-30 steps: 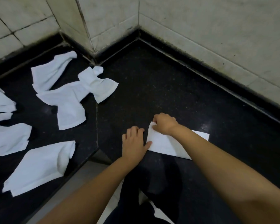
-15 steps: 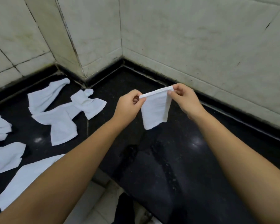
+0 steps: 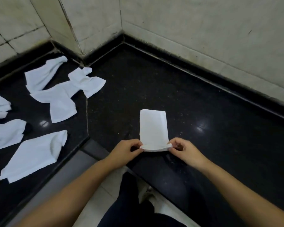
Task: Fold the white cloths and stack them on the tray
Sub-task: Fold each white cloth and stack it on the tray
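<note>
1. Head view has the folded cloth [image 3: 153,126] lying flat on the black table [image 3: 203,99], long way pointing to the far side. The left hand [image 3: 125,151] and right hand [image 3: 185,151] each pinch a near corner, fingers [image 3: 171,144] curled on the hem, near edge lifted a bit.
2. Biggest risk imo: one hand leads on the next fold and the edges land crooked, so the thing won't stack flat.
3. That near edge sits close to the table's front lip. Tug it back and the cloth could slide off toward the floor.
4. Layers look loose along the right side, so a quick flip could let them fan open.
5. No tray anywhere in view, so carrying it off blind might undo the fold.
6. Loose cloths [image 3: 61,99] are scattered at the left, well apart, still unfolded. Lots left to do.
</note>
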### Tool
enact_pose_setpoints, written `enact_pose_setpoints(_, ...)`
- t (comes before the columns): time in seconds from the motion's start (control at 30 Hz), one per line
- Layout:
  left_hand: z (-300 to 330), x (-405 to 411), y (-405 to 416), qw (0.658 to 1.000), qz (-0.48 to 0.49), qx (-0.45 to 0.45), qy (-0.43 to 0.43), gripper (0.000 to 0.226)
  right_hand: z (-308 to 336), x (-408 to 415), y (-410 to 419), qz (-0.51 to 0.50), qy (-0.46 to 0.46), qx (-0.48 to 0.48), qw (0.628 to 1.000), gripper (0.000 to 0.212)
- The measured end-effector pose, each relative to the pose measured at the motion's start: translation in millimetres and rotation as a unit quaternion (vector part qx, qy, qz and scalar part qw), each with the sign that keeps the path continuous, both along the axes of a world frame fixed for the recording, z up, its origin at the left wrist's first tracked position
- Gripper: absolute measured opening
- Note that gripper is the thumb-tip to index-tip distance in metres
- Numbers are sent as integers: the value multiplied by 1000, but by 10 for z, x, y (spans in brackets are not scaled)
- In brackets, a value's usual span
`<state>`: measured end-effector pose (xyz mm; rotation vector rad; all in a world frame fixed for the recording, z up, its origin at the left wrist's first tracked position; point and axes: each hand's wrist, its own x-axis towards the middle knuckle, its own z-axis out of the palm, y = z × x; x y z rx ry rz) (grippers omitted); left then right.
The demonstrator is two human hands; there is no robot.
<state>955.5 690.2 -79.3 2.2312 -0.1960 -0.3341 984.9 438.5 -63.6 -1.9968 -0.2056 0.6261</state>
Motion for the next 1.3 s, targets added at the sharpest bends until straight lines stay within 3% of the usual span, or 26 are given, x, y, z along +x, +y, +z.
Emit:
enact_pose_setpoints(0.13, 64, 201, -10, 998, 64, -23, 3, 9, 60, 191, 83, -44, 8, 12, 999, 5)
enact_pose_setpoints(0.23, 146, 567, -43, 990, 131, -42, 1, 9, 118, 529, 200, -114, 3, 7, 993, 14)
enact_pose_setpoints(0.43, 80, 1221, -92, 984, 174, 32, 27, 12, -14, 1105, 456, -183, -11, -85, 979, 12)
enact_pose_setpoints(0.53, -40, 1337, -91, 982, 156, 106, 19, 14, -65, 1196, 532, -173, -17, -150, 973, 5)
enact_pose_setpoints(0.7, -126, 1308, -90, 973, 153, 174, -4, 17, -137, 1162, 570, -117, -62, -275, 952, 27)
enact_pose_setpoints(0.83, -131, 1176, -119, 961, 183, 209, 6, 34, -156, 1077, 515, -114, -61, -355, 926, 41)
enact_pose_setpoints(0.93, -147, 1088, -219, 946, 155, 285, 31, 45, -155, 1021, 574, -85, -61, -417, 903, 40)
enact_pose_setpoints(1.03, -101, 1086, -337, 938, 152, 308, 57, 37, -105, 1023, 707, -78, -47, -424, 901, 31)
enact_pose_setpoints(1.1, -45, 1067, -390, 943, 158, 284, 65, 30, -76, 1016, 743, -77, -33, -409, 909, 29)
enact_pose_setpoints(1.17, 31, 1029, -398, 962, 184, 188, 68, 17, -10, 993, 702, -103, -10, -349, 931, 27)
enact_pose_setpoints(1.3, 295, 912, -375, 964, 247, -55, 87, 8, 217, 878, 484, -219, 65, -86, 970, 14)
